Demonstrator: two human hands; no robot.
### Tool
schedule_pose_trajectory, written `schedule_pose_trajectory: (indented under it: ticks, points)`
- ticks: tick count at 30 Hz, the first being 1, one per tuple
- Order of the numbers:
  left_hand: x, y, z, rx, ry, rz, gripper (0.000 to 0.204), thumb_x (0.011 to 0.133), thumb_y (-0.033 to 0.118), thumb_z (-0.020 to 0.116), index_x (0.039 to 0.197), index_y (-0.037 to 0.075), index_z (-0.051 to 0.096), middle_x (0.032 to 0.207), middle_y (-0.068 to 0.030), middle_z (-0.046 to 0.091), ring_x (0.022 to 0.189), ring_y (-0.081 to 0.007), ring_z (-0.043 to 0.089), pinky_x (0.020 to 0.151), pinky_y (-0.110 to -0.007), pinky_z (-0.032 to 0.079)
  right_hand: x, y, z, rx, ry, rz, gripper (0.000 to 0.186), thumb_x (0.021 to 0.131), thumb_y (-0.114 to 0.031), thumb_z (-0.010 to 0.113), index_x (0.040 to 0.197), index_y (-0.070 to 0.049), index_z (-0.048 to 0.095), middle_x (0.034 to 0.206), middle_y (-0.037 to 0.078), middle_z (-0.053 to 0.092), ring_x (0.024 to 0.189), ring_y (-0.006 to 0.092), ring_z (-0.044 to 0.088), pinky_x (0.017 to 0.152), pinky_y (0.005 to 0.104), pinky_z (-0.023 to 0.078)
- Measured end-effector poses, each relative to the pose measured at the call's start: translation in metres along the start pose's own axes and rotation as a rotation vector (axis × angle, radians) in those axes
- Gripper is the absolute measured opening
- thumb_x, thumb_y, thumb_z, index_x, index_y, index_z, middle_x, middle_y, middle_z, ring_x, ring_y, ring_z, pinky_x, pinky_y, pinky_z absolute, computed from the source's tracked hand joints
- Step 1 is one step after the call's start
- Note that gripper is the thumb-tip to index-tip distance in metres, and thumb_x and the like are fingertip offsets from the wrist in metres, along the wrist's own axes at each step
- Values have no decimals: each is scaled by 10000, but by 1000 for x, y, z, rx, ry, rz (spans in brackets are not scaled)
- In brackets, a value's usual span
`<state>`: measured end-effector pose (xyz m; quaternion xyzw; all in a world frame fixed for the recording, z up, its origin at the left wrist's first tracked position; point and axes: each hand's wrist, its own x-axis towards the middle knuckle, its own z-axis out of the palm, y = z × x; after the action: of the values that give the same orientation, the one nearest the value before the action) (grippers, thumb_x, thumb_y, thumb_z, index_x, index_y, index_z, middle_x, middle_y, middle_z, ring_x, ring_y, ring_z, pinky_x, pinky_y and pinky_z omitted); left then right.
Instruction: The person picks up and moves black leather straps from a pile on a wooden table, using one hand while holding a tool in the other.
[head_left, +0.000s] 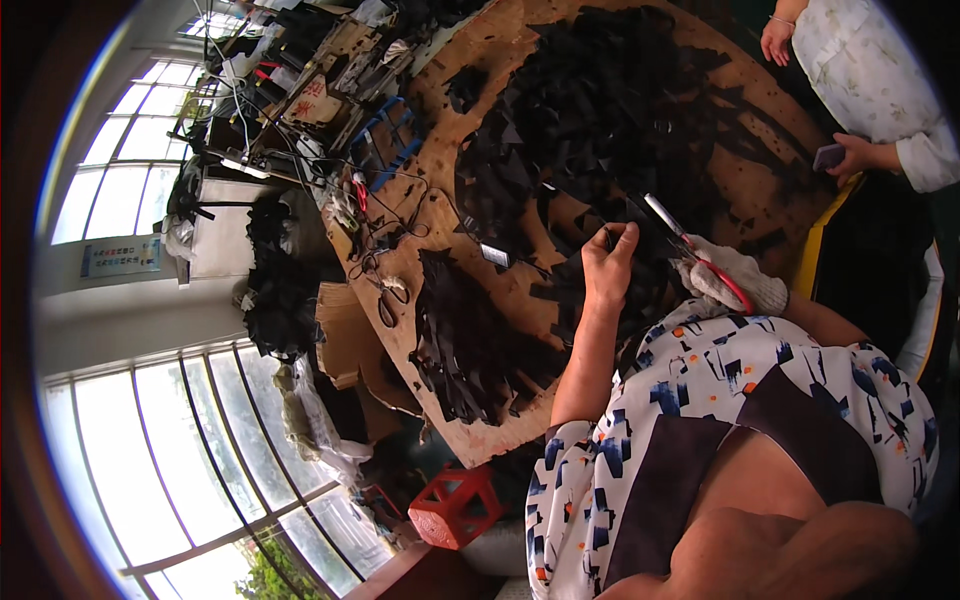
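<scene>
My left hand [608,268] is bare and raised over the table, its thumb and fingers pinched together. A dark bit shows at the fingertips, too small to make out. Just to its right, my right hand [738,272] wears a whitish knitted glove and grips a pair of scissors [688,241] by the red handles. The blades point up and away to the left, apart from my left hand. Behind both hands spreads a large heap of black cut strips [600,110]. Nearer on the left lies a smaller bundle of black strips [470,340].
The wooden table [440,210] holds a blue plastic crate [388,145], tangled cords and a small silver-white object [495,255]. A red stool [455,508] stands below its near edge. At the far right another person's hand holds a phone [828,157]. Windows line the left.
</scene>
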<state>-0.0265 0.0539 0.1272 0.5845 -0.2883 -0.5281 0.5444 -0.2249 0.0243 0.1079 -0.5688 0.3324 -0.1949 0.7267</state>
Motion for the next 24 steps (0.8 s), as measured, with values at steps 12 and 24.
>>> schedule_pose_trajectory:
  ticks: [12, 24]
  points:
    - [5, -13, 3, 112, -11, 73, 150, 834, 175, 610, 761, 45, 590, 595, 68, 457, 495, -17, 375, 443, -180, 284, -2, -1, -3, -528, 64, -95, 359, 901, -251, 468, 1205, -71, 403, 733, 70, 546, 630, 200, 562, 598, 314, 449]
    - [2, -15, -2, 96, -80, -34, 139, 816, 182, 622, 780, 49, 599, 627, 58, 491, 514, -18, 403, 452, -175, 304, -7, -9, 2, -483, 113, -274, 288, 913, -279, 462, 1082, -46, 446, 698, 46, 504, 572, 143, 491, 537, 285, 418]
